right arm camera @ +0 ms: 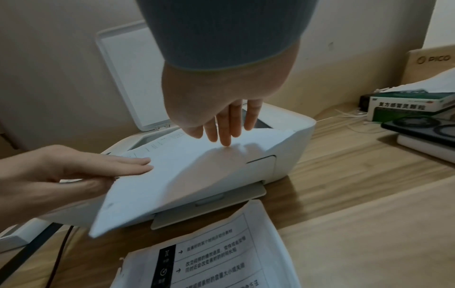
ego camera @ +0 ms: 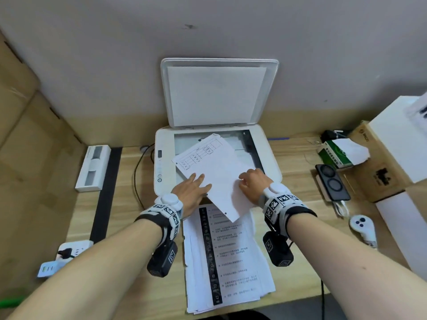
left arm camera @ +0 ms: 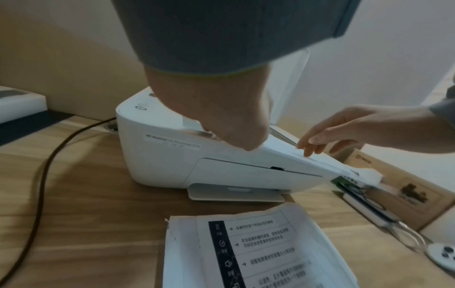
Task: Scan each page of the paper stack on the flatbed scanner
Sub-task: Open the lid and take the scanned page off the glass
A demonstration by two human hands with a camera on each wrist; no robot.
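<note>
The white flatbed scanner [ego camera: 161, 162] stands on the wooden desk with its lid [ego camera: 219, 93] raised against the wall. One printed sheet [ego camera: 219, 172] lies askew over the glass [ego camera: 250, 144], its near corner hanging past the front edge. My left hand [ego camera: 203, 187] holds the sheet's left edge, fingers flat on top and thumb under it, as the right wrist view shows [right arm camera: 123, 171]. My right hand [ego camera: 245, 181] touches the sheet's right side with straight fingertips [right arm camera: 225, 142]. The paper stack [ego camera: 231, 262] lies on the desk in front of the scanner, printed side up.
A black cable [ego camera: 136, 176] runs left of the scanner, with a white box [ego camera: 92, 167] and a power strip [ego camera: 69, 250] beyond it. To the right lie a dark phone-like device [ego camera: 332, 181], a green box [ego camera: 335, 153], a white controller [ego camera: 362, 227] and cardboard boxes [ego camera: 374, 179].
</note>
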